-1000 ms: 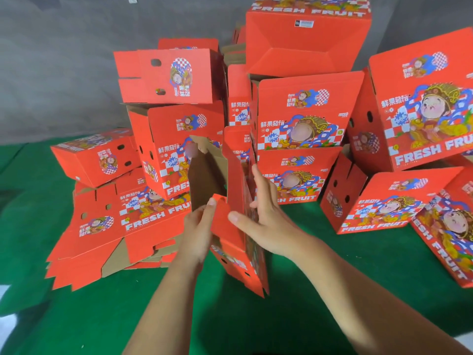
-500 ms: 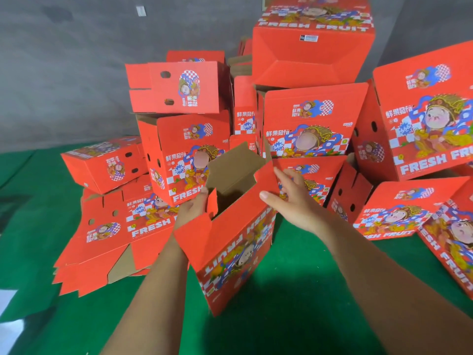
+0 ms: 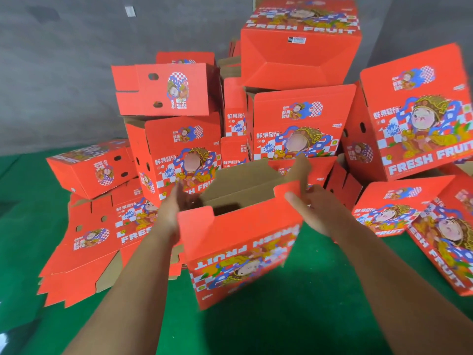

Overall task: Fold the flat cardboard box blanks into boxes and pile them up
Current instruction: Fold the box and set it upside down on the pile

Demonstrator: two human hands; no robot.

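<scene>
A red "FRESH FRUIT" cardboard box (image 3: pixel 243 252) stands half-opened on the green mat, its print upside down to me and its brown inside showing at the top. My left hand (image 3: pixel 174 213) lies against the box's left end with the fingers stretched out; it is blurred. My right hand (image 3: pixel 317 211) holds the right end, thumb on the near red panel, fingers behind it. A stack of flat red blanks (image 3: pixel 89 242) lies on the mat to the left. Behind, several folded boxes are piled up (image 3: pixel 299 57).
The green mat (image 3: pixel 281 324) covers the floor in front of me. More folded boxes lean at the right (image 3: pixel 419 111) and lie on the mat (image 3: pixel 445 242). One box lies on its side at the left (image 3: pixel 92 170). A grey wall (image 3: pixel 64 73) closes the back.
The blank has gone from a narrow, flattened shape to a squared, open box turned broadside to me. Both hands have moved apart to its two ends.
</scene>
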